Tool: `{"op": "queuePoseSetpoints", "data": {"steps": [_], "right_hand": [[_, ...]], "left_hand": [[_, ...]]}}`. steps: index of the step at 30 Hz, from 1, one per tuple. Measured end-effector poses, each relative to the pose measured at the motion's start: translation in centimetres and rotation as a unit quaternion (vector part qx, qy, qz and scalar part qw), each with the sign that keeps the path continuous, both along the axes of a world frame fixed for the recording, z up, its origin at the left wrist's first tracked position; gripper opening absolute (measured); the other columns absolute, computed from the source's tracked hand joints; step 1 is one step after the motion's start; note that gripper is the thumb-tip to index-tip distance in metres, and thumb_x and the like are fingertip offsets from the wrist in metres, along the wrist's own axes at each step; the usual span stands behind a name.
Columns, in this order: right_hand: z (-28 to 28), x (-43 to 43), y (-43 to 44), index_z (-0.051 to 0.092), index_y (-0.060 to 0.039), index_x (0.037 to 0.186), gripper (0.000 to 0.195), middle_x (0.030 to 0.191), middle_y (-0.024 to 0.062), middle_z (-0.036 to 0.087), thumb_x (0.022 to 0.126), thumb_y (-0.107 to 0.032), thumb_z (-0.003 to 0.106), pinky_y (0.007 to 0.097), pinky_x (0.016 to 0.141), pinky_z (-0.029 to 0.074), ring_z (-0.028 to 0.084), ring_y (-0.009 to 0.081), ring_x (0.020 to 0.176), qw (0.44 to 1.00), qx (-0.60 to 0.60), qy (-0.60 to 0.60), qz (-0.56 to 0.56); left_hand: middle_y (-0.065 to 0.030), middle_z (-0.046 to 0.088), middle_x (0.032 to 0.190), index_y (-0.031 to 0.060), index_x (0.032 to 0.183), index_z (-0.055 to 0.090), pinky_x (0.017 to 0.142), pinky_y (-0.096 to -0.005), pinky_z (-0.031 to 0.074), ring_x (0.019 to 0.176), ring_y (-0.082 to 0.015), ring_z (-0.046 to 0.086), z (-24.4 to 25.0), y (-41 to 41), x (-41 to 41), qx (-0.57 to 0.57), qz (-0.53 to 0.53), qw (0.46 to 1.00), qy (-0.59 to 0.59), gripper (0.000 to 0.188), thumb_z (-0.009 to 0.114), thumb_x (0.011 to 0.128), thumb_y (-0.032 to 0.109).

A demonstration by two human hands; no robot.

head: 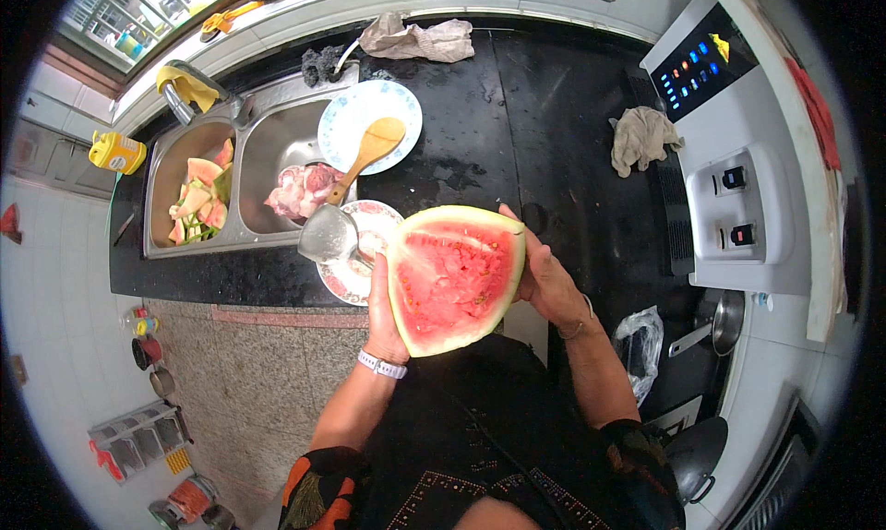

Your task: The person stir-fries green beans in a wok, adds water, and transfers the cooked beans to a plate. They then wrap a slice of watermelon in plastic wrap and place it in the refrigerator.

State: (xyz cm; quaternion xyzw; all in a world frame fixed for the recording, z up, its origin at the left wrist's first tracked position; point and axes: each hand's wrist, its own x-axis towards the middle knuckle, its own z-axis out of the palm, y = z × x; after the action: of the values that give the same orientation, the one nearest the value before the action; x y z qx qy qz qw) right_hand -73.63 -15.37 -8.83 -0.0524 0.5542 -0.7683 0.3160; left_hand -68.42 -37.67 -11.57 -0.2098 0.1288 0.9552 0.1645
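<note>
A large cut piece of watermelon (457, 281), red flesh facing up, is held between both hands. My left hand (385, 312) grips its left side, and my right hand (547, 281) supports its right side, with some fingers hidden by the rind. Just left of the melon, a glass vessel (328, 234) lies tilted over a patterned plate (339, 281). Beyond it, a wooden spoon (377, 142) rests on a blue-and-white plate (336, 125) at the sink's edge. Raw meat (302, 189) sits in the right basin, and watermelon rinds (204, 198) lie in the left basin.
The double steel sink (239, 243) is set in the black countertop (554, 101). A crumpled cloth (640, 139) lies beside the white water dispenser (740, 212). Another cloth (422, 40) is by the back wall. A yellow bottle (118, 153) stands left of the sink, and a steel pan (727, 326) is at the right.
</note>
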Motion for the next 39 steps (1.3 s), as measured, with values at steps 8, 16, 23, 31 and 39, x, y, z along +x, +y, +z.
{"op": "queuePoseSetpoints", "data": {"steps": [8,16,23,31,39], "right_hand": [[-1.2,0.2,0.9,0.016,-0.0036,0.158,0.107,0.156,0.0191,0.033,0.087,-0.080,0.039,0.0410,0.084,0.059,0.046,0.0358,0.135,1.000,-0.011,-0.006,0.015],[-2.0,1.5,1.7,0.025,0.0033,0.153,0.093,0.152,0.0243,0.037,0.096,-0.070,0.036,0.0390,0.082,0.061,0.055,0.0349,0.126,0.999,-0.015,-0.024,-0.026],[-4.9,4.4,3.6,0.054,-0.0011,0.136,0.054,0.125,0.0181,0.063,0.103,-0.044,0.048,0.0332,0.077,0.061,0.069,0.0244,0.097,0.996,0.049,-0.047,-0.064],[-6.7,9.9,5.8,0.062,0.0017,0.121,0.033,0.108,0.0194,0.070,0.100,-0.022,0.053,0.0384,0.086,0.053,0.069,0.0290,0.097,0.937,0.309,0.157,-0.044],[-6.8,17.4,8.4,0.068,-0.0033,0.111,0.025,0.103,0.0187,0.069,0.094,-0.019,0.057,0.0482,0.086,0.053,0.065,0.0402,0.095,0.838,0.458,0.146,-0.257]], "left_hand": [[-0.0165,0.055,0.140,0.0079,0.143,0.047,0.106,-0.0511,0.046,0.124,-0.0336,0.057,-0.1,-0.4,0.5,-0.007,0.036,0.999,-0.008,0.069,0.044,0.099,0.061],[-0.0148,0.057,0.137,0.0075,0.141,0.050,0.105,-0.0484,0.048,0.123,-0.0316,0.057,0.0,-0.8,0.7,-0.044,0.056,0.997,-0.005,0.063,0.045,0.101,0.056],[-0.0156,0.052,0.144,0.0052,0.142,0.046,0.112,-0.0504,0.041,0.130,-0.0336,0.052,-0.9,-1.1,2.0,-0.179,0.045,0.980,0.076,0.058,0.043,0.103,0.048],[-0.0119,0.040,0.155,0.0115,0.151,0.038,0.116,-0.0528,0.032,0.141,-0.0338,0.039,-3.8,-2.5,-0.8,-0.051,-0.053,0.996,0.054,0.066,0.052,0.099,0.051],[-0.0114,0.039,0.156,0.0135,0.151,0.039,0.116,-0.0567,0.031,0.143,-0.0341,0.036,-3.6,-1.5,-2.7,-0.038,-0.124,0.991,0.029,0.066,0.056,0.098,0.049]]}}
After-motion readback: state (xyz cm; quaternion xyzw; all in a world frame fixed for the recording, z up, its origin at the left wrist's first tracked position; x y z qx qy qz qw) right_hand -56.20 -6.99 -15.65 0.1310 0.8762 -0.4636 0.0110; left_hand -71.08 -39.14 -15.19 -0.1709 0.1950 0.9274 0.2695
